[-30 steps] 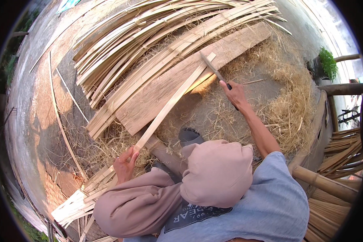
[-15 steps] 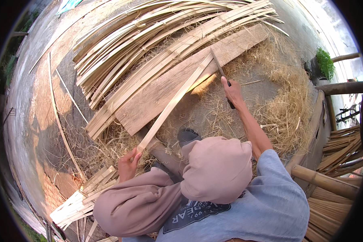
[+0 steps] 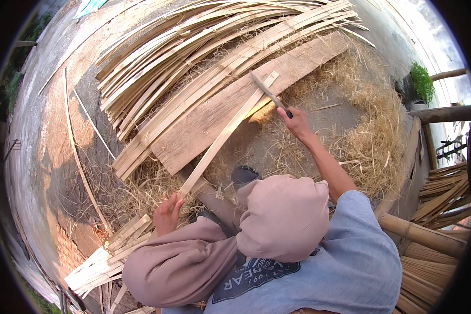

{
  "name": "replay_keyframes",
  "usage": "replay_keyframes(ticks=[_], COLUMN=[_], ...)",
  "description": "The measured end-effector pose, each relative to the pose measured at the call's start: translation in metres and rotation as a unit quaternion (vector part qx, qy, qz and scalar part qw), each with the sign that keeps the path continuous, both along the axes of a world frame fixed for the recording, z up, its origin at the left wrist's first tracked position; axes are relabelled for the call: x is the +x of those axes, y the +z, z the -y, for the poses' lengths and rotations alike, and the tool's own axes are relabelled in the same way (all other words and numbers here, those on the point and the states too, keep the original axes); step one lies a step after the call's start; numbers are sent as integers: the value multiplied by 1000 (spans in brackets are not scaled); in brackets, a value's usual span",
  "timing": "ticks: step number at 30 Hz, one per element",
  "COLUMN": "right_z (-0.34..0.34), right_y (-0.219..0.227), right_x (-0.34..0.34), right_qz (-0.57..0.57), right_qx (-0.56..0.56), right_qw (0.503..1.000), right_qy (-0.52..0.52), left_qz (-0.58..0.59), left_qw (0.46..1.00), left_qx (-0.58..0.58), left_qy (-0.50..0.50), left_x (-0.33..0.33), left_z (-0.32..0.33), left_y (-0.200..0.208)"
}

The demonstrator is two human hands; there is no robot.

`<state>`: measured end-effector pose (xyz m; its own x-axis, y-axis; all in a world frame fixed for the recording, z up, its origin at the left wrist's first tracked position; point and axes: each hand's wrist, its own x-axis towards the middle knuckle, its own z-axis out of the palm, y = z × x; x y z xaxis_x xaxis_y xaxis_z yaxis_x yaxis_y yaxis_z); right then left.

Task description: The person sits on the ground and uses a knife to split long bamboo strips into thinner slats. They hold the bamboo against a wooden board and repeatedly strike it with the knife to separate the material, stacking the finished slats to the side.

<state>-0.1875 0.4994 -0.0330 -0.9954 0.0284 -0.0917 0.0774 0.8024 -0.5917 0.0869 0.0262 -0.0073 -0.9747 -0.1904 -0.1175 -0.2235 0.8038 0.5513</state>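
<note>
Pale wood dominates: many long, flat strips, too overlapped to count, lie in a curved pile [image 3: 178, 68] beyond one broad, grained plank [image 3: 193, 137]. Dry, curly shavings [image 3: 374, 133] litter the floor [image 3: 319, 125] on both sides. At least three loose slivers [image 3: 77, 157] lie at left; one paler bundle [image 3: 97, 267] sits near the left hand [image 3: 167, 213]. Dusty-pink cloth [image 3: 282, 217] obstructs the lower centre.

Worked strip [image 3: 227, 134]: one, slender, straight, slanting over the plank's near edge. Left grip: thumb and fingers pinch its near end. Right hand [image 3: 296, 123]: grip wrapped round the dark handle of one knife [image 3: 267, 90], blade crossing the strip near its far end; contact cannot be confirmed.
</note>
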Motion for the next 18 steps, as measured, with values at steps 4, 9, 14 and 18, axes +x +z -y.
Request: replay_keyframes(ticks=[4,9,14,18], right_z=[-5,-19,-22,-51], right_y=[15,4,8,-7], right_x=[-21,-5,-10,-15], right_qz=[11,-8,-41,-1], right_qx=[1,20,59,47], right_qw=[998,1000,997,995], right_qy=[-61,-14,33,-88], left_qz=[26,-9,-28,12], left_qw=[1000,999,998,1000], left_qx=[-18,-37,-59,21], left_qy=[0,-7,-21,-7], left_x=[0,9,14,-4], left_z=[0,-4,1,-11], left_y=[0,-2,-9,-5])
